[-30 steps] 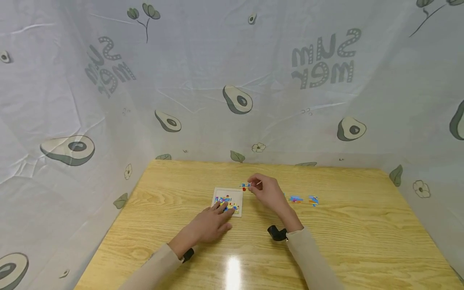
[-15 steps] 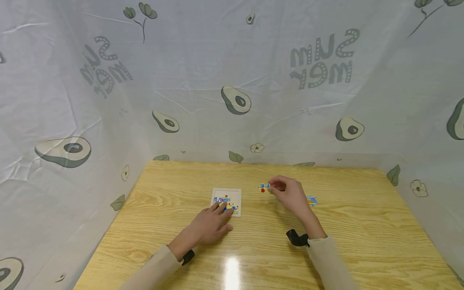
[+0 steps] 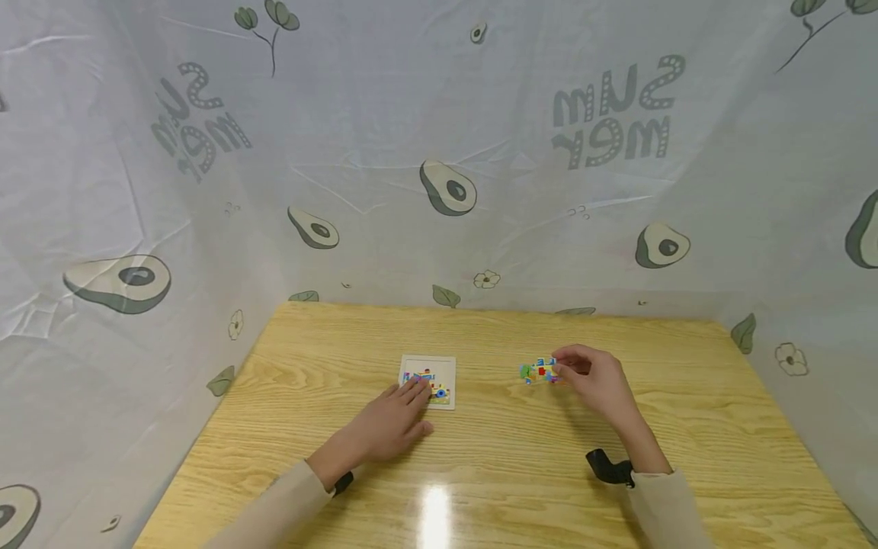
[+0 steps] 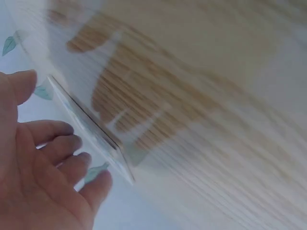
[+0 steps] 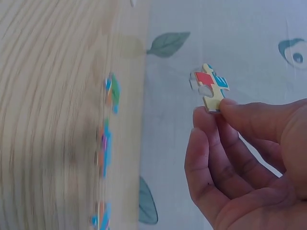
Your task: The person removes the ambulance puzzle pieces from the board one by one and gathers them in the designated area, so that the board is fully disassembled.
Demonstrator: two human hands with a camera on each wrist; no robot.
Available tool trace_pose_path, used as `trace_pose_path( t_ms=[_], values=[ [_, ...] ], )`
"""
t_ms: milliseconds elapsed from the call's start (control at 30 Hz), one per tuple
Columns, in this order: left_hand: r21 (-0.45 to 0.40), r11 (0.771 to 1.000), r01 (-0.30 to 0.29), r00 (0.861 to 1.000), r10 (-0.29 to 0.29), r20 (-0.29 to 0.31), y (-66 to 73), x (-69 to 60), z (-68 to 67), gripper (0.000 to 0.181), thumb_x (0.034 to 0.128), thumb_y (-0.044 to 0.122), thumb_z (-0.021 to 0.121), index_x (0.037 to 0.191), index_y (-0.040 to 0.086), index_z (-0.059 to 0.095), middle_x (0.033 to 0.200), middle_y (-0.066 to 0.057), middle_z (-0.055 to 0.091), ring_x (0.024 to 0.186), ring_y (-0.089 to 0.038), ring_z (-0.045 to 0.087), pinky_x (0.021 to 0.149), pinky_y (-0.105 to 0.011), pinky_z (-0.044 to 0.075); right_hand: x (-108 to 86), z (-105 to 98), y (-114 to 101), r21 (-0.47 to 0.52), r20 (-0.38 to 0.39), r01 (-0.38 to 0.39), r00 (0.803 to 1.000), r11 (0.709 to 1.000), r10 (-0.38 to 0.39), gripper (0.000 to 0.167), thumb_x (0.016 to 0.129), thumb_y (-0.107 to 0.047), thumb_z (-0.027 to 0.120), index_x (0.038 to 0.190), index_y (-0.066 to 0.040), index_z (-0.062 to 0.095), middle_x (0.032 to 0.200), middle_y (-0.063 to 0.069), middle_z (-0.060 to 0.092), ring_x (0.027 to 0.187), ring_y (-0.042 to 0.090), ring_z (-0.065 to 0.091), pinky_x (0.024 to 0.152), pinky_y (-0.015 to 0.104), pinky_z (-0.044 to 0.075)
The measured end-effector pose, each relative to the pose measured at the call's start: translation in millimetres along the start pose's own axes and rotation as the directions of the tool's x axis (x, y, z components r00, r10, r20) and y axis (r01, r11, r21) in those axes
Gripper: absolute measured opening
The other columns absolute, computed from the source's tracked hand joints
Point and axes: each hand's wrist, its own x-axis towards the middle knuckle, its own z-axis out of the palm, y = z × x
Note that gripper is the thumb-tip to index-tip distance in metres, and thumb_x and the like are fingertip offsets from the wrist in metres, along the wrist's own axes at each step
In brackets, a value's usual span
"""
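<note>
A square white puzzle tray [image 3: 447,370] lies on the table, its lower part filled with colourful pieces. My left hand [image 3: 391,423] rests over its lower left part with fingers extended, covering some pieces. In the left wrist view the left hand [image 4: 53,167] has loosely bent fingers beside the tray [image 4: 86,125]. My right hand [image 3: 604,385] pinches a puzzle piece [image 3: 542,370] above the table, right of the tray. The right wrist view shows that piece [image 5: 214,86], with red and blue on it, between the thumb and fingers of the right hand [image 5: 254,158].
Loose puzzle pieces lie in a row on the table: a green one [image 5: 113,91], a blue and purple one [image 5: 105,148] and another [image 5: 101,216]. A patterned curtain [image 3: 384,252] stands behind the wooden table [image 3: 494,473]. Black wrist mounts [image 3: 607,467] are on both arms.
My right hand has moved right, away from the tray, with the piece still pinched. The left hand has shifted slightly left and down over the tray.
</note>
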Motion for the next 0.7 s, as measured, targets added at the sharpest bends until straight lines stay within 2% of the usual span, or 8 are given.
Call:
trace_pose_path(
  t_ms=[267, 367, 533, 700],
  values=[
    [-0.012, 0.999, -0.041, 0.999, 0.042, 0.026, -7.8, 0.0, -1.3, 0.069, 0.1133, 0.046, 0.042, 0.166, 0.004, 0.029, 0.175, -0.013, 0.027, 0.165, -0.031, 0.022, 0.133, -0.05, 0.027, -14.7, -20.2, 23.0, -0.012, 0.01, -0.044, 0.999, 0.999, 0.044, 0.023, 0.101, -0.016, 0.072, 0.119, -0.003, 0.076, 0.105, 0.013, 0.077, 0.087, 0.012, 0.074, 0.074, 0.019, 0.057],
    [-0.02, 0.998, -0.062, 0.998, 0.063, 0.025, -8.6, -1.0, -1.3, 0.069, 0.1131, 0.045, 0.042, 0.166, 0.003, 0.029, 0.175, -0.014, 0.026, 0.164, -0.033, 0.023, 0.133, -0.052, 0.027, -20.6, -24.3, 32.4, 0.0, 0.029, -0.066, 0.997, 0.998, 0.066, 0.023, 0.102, -0.016, 0.071, 0.119, -0.001, 0.075, 0.107, 0.015, 0.077, 0.086, 0.013, 0.075, 0.073, 0.022, 0.06],
    [-0.014, 0.996, -0.084, 0.996, 0.084, 0.025, -9.7, -1.5, 1.0, 0.07, 0.113, 0.047, 0.042, 0.167, 0.004, 0.027, 0.175, -0.014, 0.025, 0.164, -0.032, 0.023, 0.133, -0.052, 0.027, -31.3, -27.4, 50.2, 0.032, 0.08, -0.14, 0.987, 0.99, 0.137, 0.026, 0.102, -0.014, 0.07, 0.121, 0.003, 0.074, 0.109, 0.019, 0.077, 0.085, 0.011, 0.076, 0.072, 0.025, 0.063],
    [-0.002, 0.996, -0.09, 0.996, 0.09, 0.024, -10.8, -1.3, 2.6, 0.069, 0.113, 0.047, 0.042, 0.166, 0.003, 0.029, 0.175, -0.014, 0.025, 0.164, -0.032, 0.024, 0.132, -0.051, 0.028, -37.2, -28.0, 62.4, 0.016, 0.117, -0.188, 0.976, 0.982, 0.185, 0.027, 0.102, -0.012, 0.069, 0.123, 0.004, 0.072, 0.112, 0.02, 0.077, 0.086, 0.005, 0.073, 0.072, 0.023, 0.062]
  ],
)
